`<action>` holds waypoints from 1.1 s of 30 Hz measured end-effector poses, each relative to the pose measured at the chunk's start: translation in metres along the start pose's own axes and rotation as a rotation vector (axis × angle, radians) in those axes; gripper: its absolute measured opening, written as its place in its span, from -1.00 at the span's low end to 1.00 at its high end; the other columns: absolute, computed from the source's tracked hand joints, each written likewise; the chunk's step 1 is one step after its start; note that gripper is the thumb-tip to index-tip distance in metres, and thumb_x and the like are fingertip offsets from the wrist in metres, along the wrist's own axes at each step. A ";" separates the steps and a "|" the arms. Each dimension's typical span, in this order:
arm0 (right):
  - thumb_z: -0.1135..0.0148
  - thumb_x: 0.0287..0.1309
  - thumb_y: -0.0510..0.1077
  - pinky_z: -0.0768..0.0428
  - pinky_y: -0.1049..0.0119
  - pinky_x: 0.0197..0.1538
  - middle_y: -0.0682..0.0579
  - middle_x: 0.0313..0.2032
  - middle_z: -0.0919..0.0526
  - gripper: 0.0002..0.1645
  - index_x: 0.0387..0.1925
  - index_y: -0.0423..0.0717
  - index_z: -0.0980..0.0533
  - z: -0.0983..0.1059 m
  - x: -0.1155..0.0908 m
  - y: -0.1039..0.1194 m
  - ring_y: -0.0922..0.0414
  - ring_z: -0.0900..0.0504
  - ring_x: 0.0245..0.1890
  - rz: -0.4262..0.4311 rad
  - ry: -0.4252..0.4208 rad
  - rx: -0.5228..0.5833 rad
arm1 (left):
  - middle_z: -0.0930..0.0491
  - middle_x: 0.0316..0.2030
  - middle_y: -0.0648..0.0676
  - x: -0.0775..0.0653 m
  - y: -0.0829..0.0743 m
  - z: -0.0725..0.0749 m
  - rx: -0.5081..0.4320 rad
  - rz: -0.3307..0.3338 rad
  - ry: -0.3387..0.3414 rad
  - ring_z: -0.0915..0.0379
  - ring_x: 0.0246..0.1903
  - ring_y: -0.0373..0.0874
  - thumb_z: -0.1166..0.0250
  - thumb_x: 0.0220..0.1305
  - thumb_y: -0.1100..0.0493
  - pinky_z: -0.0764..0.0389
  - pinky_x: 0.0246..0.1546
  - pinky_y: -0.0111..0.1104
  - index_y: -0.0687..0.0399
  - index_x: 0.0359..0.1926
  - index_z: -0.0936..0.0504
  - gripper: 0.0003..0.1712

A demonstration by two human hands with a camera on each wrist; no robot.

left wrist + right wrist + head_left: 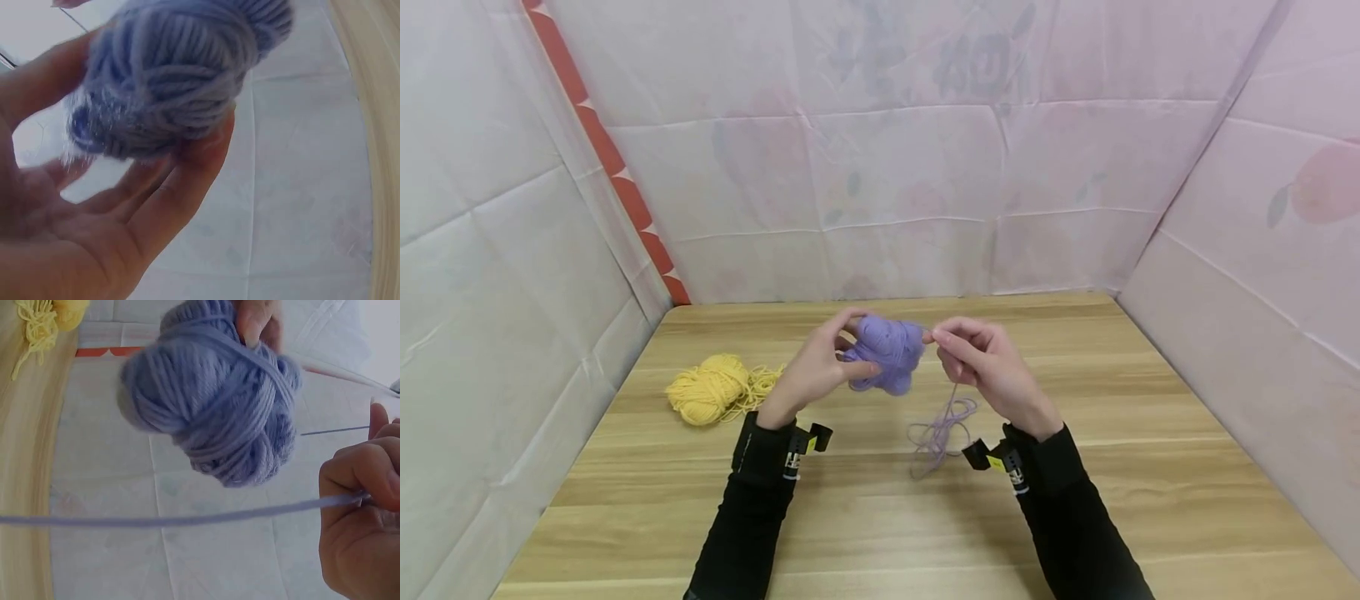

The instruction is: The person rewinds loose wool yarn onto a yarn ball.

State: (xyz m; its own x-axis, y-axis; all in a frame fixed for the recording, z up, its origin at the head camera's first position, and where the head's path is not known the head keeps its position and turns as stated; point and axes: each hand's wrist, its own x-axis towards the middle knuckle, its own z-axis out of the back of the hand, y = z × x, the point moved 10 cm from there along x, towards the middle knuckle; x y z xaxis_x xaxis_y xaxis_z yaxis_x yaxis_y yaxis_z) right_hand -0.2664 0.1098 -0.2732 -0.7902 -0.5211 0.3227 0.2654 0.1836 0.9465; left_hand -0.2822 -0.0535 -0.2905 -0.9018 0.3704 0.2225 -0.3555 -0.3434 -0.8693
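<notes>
A ball of purple yarn (889, 354) is held above the table by my left hand (820, 367), with the thumb on its near side and the fingers behind. The left wrist view shows the yarn ball (169, 75) between thumb and fingers. Just to its right, my right hand (988, 367) pinches a strand of the same yarn. In the right wrist view the strand (156, 521) runs out of the curled right fingers (369, 469), and a short length shows between hand and ball. Below, a loose tangle of purple yarn (942, 437) lies on the table.
A ball of yellow yarn (707, 390) with loose loops sits on the wooden table (880, 533), left of my left hand. White printed sheets (895, 183) wall the table at the back and on both sides. A red strip (606, 150) runs down the back left corner.
</notes>
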 end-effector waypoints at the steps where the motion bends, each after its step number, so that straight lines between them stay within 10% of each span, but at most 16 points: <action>1: 0.00 0.41 -0.21 -0.07 0.27 -0.54 0.13 -0.63 -0.32 -0.76 -0.08 -0.20 -0.56 -0.001 -0.001 0.001 0.17 -0.15 -0.64 -0.001 -0.001 -0.029 | -0.45 0.01 0.19 0.000 0.002 0.003 -0.025 0.020 -0.028 -0.53 -0.15 0.04 -0.43 0.05 0.33 -0.68 -0.27 -0.29 -0.04 0.31 -0.30 -0.19; 9: -0.09 0.36 -0.15 -0.17 0.23 -0.60 0.14 -0.62 -0.34 -0.71 -0.09 -0.29 -0.58 -0.012 -0.004 0.000 0.13 -0.20 -0.66 -0.034 0.052 -0.296 | -0.41 0.03 0.20 -0.003 0.006 0.019 -0.256 0.075 -0.180 -0.56 -0.02 0.10 -0.40 0.12 0.30 -0.69 -0.13 -0.18 -0.09 0.29 -0.26 -0.24; 18: -0.10 0.35 -0.20 -0.20 0.16 -0.60 0.13 -0.67 -0.30 -0.76 -0.10 -0.23 -0.62 -0.024 0.000 -0.012 0.08 -0.19 -0.67 -0.040 0.193 -0.319 | -0.41 0.02 0.19 -0.007 0.000 0.032 -0.399 0.002 -0.278 -0.55 0.00 0.09 -0.37 0.16 0.28 -0.65 -0.08 -0.20 -0.06 0.29 -0.22 -0.26; 33: -0.07 0.37 -0.16 -0.21 0.30 -0.61 0.17 -0.66 -0.33 -0.75 -0.17 -0.24 -0.60 -0.012 0.011 -0.043 0.20 -0.23 -0.69 -0.113 0.157 -0.340 | -0.43 0.17 0.18 -0.010 -0.014 0.028 -0.544 -0.081 -0.190 -0.48 0.08 0.05 -0.31 0.20 0.35 -0.60 0.02 -0.25 -0.01 0.27 -0.25 -0.33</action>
State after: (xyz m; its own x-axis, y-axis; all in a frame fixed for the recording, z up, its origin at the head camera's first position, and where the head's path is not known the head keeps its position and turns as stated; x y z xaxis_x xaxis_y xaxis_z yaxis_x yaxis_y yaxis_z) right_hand -0.2800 0.0859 -0.3105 -0.7380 -0.6481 0.1882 0.3703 -0.1557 0.9158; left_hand -0.2756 -0.0767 -0.2683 -0.9231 0.1988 0.3292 -0.2929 0.1910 -0.9369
